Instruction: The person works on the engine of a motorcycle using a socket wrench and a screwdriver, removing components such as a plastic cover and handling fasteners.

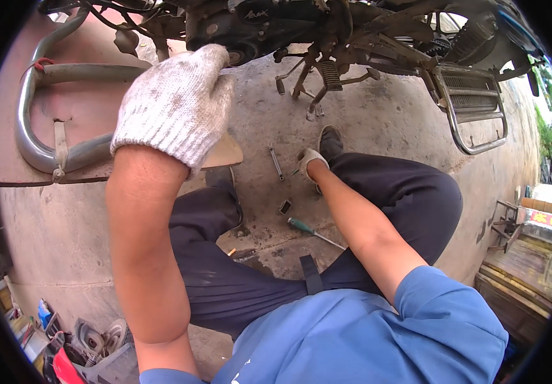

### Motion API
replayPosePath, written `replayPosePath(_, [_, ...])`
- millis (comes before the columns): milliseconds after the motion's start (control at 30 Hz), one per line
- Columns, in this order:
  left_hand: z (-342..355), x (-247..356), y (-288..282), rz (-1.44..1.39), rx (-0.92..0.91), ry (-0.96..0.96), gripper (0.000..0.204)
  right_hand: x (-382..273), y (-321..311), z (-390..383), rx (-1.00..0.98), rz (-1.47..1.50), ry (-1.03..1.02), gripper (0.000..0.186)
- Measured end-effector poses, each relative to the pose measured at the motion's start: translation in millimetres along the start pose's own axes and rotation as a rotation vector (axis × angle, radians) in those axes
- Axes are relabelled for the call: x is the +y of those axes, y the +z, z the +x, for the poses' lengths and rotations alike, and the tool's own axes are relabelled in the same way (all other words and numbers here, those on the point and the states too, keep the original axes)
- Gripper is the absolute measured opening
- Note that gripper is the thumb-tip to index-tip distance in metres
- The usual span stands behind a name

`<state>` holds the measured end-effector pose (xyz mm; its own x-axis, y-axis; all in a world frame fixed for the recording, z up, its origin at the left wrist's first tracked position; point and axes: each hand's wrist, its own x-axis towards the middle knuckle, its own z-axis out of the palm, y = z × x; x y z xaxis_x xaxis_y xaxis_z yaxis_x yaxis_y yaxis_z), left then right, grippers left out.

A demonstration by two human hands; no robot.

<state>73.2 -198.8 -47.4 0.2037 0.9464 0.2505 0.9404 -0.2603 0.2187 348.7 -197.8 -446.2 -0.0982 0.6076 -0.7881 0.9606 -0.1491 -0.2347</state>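
Note:
My left hand [173, 102], in a whitish knit glove, is raised at the underside of a dark, greasy motorcycle engine [256, 29]. Its fingers curl away from view, so whatever they grip is hidden. Low by my right shoe, my gloved right hand [311, 159] is closed, and a small green end [295, 171] pokes out beside its fingers; the rest of that thing is covered. To its left a metal wrench [276, 161] lies on the concrete. Nearer to me are a small dark rectangular part [285, 207] and a screwdriver with a green handle [301, 225].
A curved metal guard bar [29, 121] on a reddish panel [77, 105] stands at the left. A kickstand [317, 96] and a footrest rack [474, 109] hang under the vehicle. Assorted parts [90, 336] lie lower left; a wooden bench [525, 262] stands right.

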Motion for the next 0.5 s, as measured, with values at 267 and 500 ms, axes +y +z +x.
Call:
replayPosePath(267, [-4, -24, 25, 0.127, 0.018, 0.130, 0.022, -17, 40, 22, 0.332, 0.073, -0.198, 0.034])
replayPosePath(500, [11, -18, 25, 0.010, -0.133, 0.060, 0.024, 6, 50, -15, 0.504, 0.149, -0.019, 0.032])
